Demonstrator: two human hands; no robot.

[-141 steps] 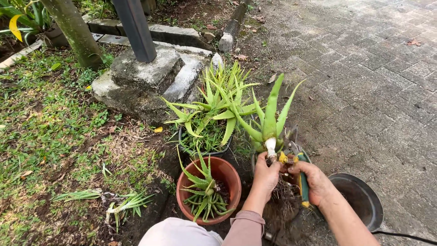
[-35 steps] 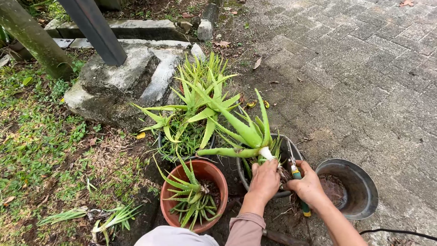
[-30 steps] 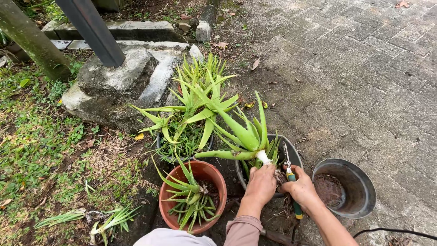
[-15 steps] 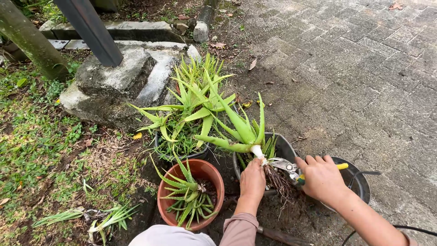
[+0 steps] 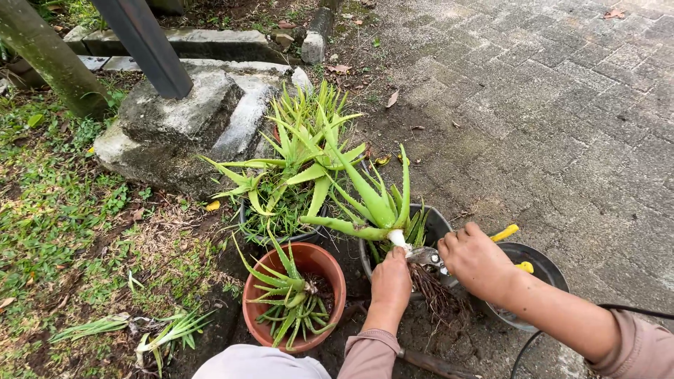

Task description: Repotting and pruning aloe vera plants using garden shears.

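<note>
Seen from above, the left hand (image 5: 390, 281) has its grip clenched around the pale base of an uprooted aloe plant (image 5: 375, 207), held over a dark plastic pot (image 5: 437, 226), roots dangling beneath. The right hand (image 5: 476, 261), just right of that pot, grasps yellow-handled pruning shears (image 5: 430, 257), blades at the plant's base. A terracotta pot (image 5: 317, 258) of small aloes sits left of the dark pot; a black bowl (image 5: 544, 263) lies to its right on brick paving
</note>
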